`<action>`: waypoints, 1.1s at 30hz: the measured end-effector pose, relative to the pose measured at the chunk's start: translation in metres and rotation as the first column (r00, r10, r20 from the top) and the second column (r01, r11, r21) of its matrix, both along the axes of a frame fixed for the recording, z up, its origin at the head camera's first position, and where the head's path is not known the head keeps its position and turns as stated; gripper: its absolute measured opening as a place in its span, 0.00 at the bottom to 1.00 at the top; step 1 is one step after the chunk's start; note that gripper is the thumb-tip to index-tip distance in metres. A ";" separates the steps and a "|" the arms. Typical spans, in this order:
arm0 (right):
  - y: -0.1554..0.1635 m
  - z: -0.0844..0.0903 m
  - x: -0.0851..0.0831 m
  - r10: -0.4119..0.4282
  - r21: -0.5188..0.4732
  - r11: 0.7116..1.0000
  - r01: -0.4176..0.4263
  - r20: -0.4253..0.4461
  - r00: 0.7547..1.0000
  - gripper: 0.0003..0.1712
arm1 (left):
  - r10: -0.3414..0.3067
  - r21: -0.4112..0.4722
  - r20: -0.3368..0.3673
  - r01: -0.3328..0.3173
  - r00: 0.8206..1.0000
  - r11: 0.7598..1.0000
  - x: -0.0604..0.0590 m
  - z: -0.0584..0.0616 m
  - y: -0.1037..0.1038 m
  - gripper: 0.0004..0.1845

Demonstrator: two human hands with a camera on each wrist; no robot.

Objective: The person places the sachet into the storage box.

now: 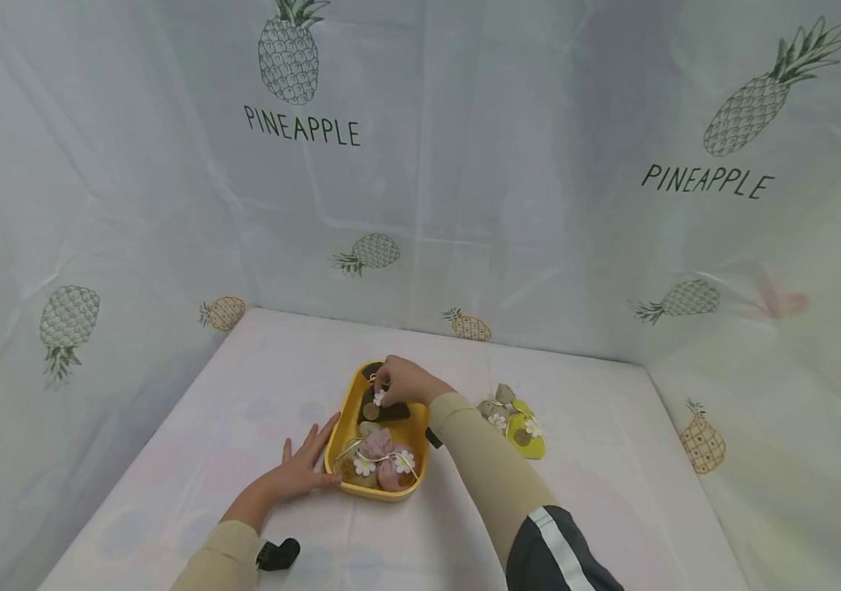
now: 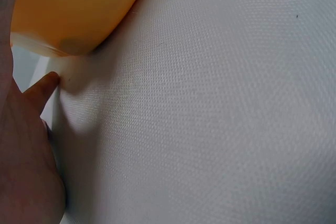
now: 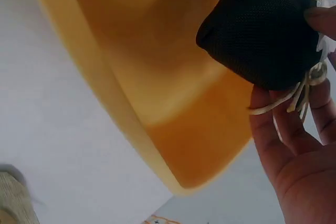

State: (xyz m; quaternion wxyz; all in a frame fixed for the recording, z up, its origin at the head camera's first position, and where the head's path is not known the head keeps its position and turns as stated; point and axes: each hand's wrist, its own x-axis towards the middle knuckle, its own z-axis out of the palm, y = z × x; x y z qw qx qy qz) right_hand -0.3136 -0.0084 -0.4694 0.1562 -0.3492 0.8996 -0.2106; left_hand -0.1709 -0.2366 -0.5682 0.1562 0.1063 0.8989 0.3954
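Observation:
A yellow tray [image 1: 411,428] stands on the white-covered table. My left hand [image 1: 301,474] rests against its near-left side with the fingers spread; in the left wrist view that hand [image 2: 26,150] is partly cut off beside the tray wall [image 2: 73,9]. Over the far end of the tray, my right hand [image 1: 407,382] pinches a dark drawstring sachet [image 1: 394,412] near its tied neck and white flower. The right wrist view shows the black cloth [image 3: 257,35] held in the fingers, cords hanging. A pink sachet [image 1: 388,476] and a beige sachet [image 1: 350,471] lie in the near end.
Right of the tray, a yellow-green sachet [image 1: 535,447] and a grey-beige sachet [image 1: 490,408] with white flowers lie on the table [image 1: 583,492]. Behind the table hangs a pale sheet [image 1: 494,164] printed with pineapples.

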 end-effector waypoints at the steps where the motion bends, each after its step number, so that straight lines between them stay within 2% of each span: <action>1: -0.001 -0.002 0.001 0.000 0.002 1.000 0.000 0.012 1.000 0.07 | 0.000 -0.005 0.001 0.000 1.000 1.000 0.000 0.000 0.000 0.58; 5: -0.004 -0.009 0.005 0.008 -0.006 1.000 -0.008 0.047 0.999 0.07 | -0.007 0.004 0.001 0.007 1.000 1.000 0.001 0.000 0.001 0.58; 13: -0.008 -0.017 0.009 0.081 0.043 0.996 -0.083 0.048 0.996 0.07 | -0.003 -0.010 0.009 0.003 1.000 1.000 0.000 0.000 0.002 0.58; 22: -0.013 -0.014 0.015 0.091 -0.004 0.996 -0.093 0.244 0.965 0.08 | -0.007 -0.006 -0.003 0.007 1.000 1.000 -0.001 -0.001 0.000 0.58; 33: -0.005 -0.007 0.014 0.102 0.012 0.994 -0.110 0.286 0.953 0.14 | 0.004 -0.013 0.024 -0.004 1.000 1.000 -0.002 0.002 0.001 0.59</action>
